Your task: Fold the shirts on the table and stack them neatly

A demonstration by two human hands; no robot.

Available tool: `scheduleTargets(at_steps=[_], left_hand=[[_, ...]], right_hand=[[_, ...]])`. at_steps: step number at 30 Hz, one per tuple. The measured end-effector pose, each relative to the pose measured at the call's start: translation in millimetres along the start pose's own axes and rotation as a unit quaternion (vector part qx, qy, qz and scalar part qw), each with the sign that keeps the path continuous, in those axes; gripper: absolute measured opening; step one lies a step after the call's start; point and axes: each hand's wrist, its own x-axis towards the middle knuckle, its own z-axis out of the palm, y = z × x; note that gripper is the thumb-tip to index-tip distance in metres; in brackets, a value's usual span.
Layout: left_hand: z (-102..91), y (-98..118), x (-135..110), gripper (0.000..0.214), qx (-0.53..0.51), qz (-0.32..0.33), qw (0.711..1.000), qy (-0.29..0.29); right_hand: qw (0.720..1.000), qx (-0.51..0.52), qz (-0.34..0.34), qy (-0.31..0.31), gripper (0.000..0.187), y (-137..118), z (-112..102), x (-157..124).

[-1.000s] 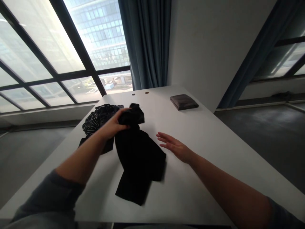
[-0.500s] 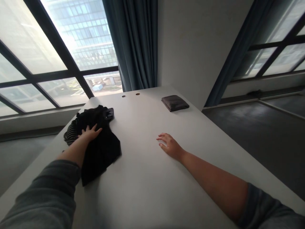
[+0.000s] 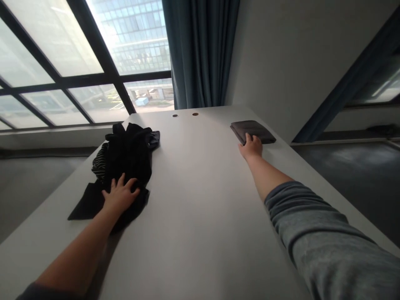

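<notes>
A rumpled heap of black clothes [image 3: 128, 150] lies on the left side of the white table [image 3: 193, 200], with a striped piece of fabric [image 3: 100, 162] showing at its left edge. My left hand [image 3: 120, 195] is over the near part of this heap, fingers spread; whether it presses on the cloth is hard to see. Toward the far right of the table is a flat, folded dark grey-brown cloth [image 3: 258, 130]. At its near edge, my right hand [image 3: 252, 146] touches it with fingers apart and no clear grip.
Two round cable holes [image 3: 195, 114] are set near the table's far edge. Beyond that edge hang a blue curtain [image 3: 200, 54] and a large window [image 3: 137, 37] on the left. A pale wall [image 3: 281, 62] rises behind the right side.
My right hand has moved forward and right from the bare tabletop to the folded cloth. My left hand is now nearer to me on the black heap, whose near part has shifted shape.
</notes>
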Motion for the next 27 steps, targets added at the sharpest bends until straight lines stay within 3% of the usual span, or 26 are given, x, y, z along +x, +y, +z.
scheduleTargets(at_steps=[3,8,11,14,17,21,23,27], left_hand=[[-0.6,-31,22,0.051,-0.005,0.025,1.0,-0.003],[6.3,-68,50,0.045,-0.018,0.064,0.997,0.026],[11.0,-78,56,0.043,-0.03,0.073,0.996,0.05],[11.6,-73,49,0.043,-0.034,0.064,0.992,0.105],[5.7,-53,32,0.047,-0.028,0.067,0.979,0.189],[-3.7,-3,2,0.042,-0.055,0.128,0.952,0.272],[-4.2,30,-15,0.037,-0.08,0.183,0.945,0.259],[2.7,95,-57,0.031,-0.117,0.31,0.932,0.148]], right_hand=[[0.999,0.002,0.038,0.0,0.057,7,8,18],[0.999,-0.006,0.03,0.034,0.038,15,11,29],[0.999,-0.011,0.027,0.031,0.035,16,6,23],[1.0,-0.011,0.0,0.016,0.033,15,-5,4],[0.999,0.0,-0.042,-0.005,0.033,12,-24,-30],[0.991,0.023,-0.116,-0.059,0.03,1,-59,-92],[0.983,0.037,-0.15,-0.094,0.028,-9,-79,-126],[0.962,0.091,-0.206,-0.153,0.028,-29,-118,-187]])
